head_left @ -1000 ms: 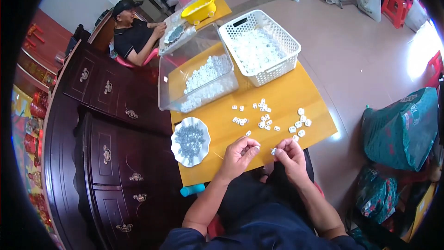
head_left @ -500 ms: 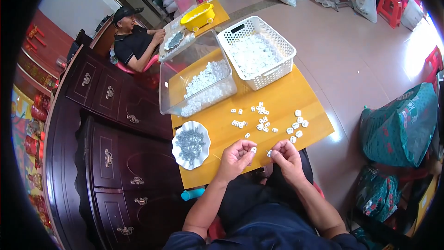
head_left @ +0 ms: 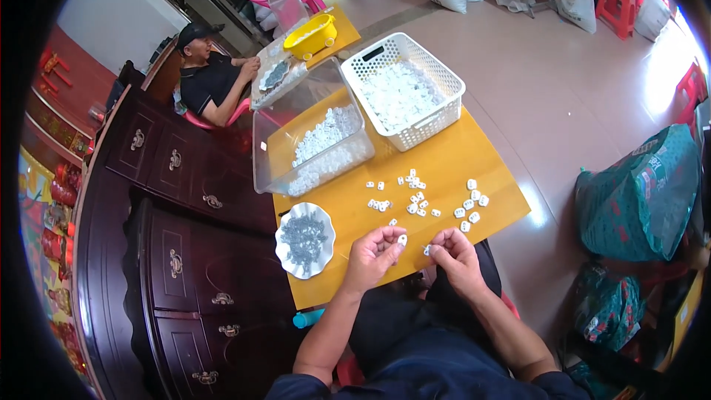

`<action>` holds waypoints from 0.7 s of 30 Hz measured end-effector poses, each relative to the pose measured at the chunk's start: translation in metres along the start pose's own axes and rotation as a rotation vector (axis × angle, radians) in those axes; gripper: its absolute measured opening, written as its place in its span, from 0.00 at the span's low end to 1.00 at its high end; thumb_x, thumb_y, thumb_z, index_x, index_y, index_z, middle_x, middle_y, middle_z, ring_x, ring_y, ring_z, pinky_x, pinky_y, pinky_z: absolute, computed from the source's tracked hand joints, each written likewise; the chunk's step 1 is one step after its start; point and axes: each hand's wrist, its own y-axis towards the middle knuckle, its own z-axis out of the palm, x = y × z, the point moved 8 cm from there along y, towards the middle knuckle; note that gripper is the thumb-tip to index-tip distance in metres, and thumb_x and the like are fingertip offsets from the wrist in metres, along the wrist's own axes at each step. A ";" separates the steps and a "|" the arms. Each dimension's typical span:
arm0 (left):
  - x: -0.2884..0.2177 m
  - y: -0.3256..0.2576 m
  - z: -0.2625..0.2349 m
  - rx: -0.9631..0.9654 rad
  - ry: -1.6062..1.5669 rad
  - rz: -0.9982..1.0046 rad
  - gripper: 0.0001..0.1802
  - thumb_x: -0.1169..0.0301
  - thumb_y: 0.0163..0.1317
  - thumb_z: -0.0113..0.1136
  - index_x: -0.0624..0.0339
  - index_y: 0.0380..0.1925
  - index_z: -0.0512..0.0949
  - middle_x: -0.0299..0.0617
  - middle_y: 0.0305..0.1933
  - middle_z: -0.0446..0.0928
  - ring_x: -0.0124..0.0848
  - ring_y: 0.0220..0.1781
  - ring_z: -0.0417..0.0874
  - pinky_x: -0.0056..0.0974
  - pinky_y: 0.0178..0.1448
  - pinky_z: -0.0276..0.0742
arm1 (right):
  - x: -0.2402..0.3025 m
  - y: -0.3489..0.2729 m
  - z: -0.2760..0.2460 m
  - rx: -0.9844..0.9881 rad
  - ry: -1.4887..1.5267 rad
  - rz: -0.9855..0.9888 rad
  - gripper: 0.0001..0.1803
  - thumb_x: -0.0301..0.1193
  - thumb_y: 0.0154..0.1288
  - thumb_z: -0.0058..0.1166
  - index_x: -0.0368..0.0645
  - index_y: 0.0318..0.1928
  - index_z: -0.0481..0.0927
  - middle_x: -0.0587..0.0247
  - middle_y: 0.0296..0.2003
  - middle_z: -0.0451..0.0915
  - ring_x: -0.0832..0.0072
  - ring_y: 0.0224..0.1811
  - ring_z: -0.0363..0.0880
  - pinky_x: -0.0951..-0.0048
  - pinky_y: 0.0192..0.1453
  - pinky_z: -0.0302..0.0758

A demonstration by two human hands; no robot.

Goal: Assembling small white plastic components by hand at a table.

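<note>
Over the table's near edge, my left hand pinches a small white plastic piece with a dark spot on it between thumb and fingers. A short gap to its right, my right hand is closed on a tiny pale piece, too small to name. Beyond both hands lie several loose white pieces with dark holes, and a group of larger white pieces to the right. A scalloped white dish with small grey parts stands left of my left hand.
A clear plastic bin and a white perforated basket, both with white pieces, stand at the table's far side. A co-worker sits farther back near a yellow tub. Dark drawers flank the left; a teal bag stands right.
The whole view has shifted slightly. Both hands keep their pinch on their small pieces and stay about the same distance apart.
</note>
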 end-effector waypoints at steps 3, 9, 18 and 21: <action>-0.005 -0.003 0.005 -0.005 0.025 0.004 0.14 0.78 0.70 0.63 0.68 0.54 0.79 0.31 0.39 0.79 0.14 0.32 0.76 0.23 0.37 0.74 | 0.006 -0.005 0.001 -0.014 0.009 -0.021 0.05 0.22 0.74 0.54 0.39 0.46 0.73 0.71 0.35 0.77 0.86 0.36 0.76 0.81 0.43 0.75; 0.002 -0.005 0.009 0.012 0.030 0.021 0.14 0.78 0.69 0.63 0.66 0.54 0.80 0.30 0.38 0.79 0.14 0.32 0.76 0.22 0.37 0.74 | 0.001 -0.010 0.001 0.003 0.008 0.012 0.05 0.23 0.74 0.55 0.40 0.46 0.74 0.73 0.35 0.77 0.87 0.35 0.75 0.83 0.41 0.74; 0.004 0.001 0.012 -0.003 0.089 -0.034 0.12 0.77 0.70 0.62 0.65 0.52 0.80 0.28 0.40 0.79 0.14 0.38 0.76 0.23 0.42 0.74 | -0.001 -0.006 -0.010 -0.050 -0.145 -0.026 0.05 0.25 0.73 0.57 0.41 0.41 0.74 0.76 0.30 0.72 0.89 0.30 0.70 0.84 0.36 0.70; -0.009 0.004 0.014 -0.004 0.121 0.030 0.13 0.78 0.69 0.63 0.66 0.52 0.81 0.28 0.39 0.79 0.14 0.35 0.75 0.23 0.42 0.74 | 0.009 -0.001 0.001 0.004 -0.025 -0.049 0.03 0.23 0.73 0.55 0.41 0.43 0.74 0.72 0.35 0.77 0.86 0.36 0.76 0.80 0.43 0.75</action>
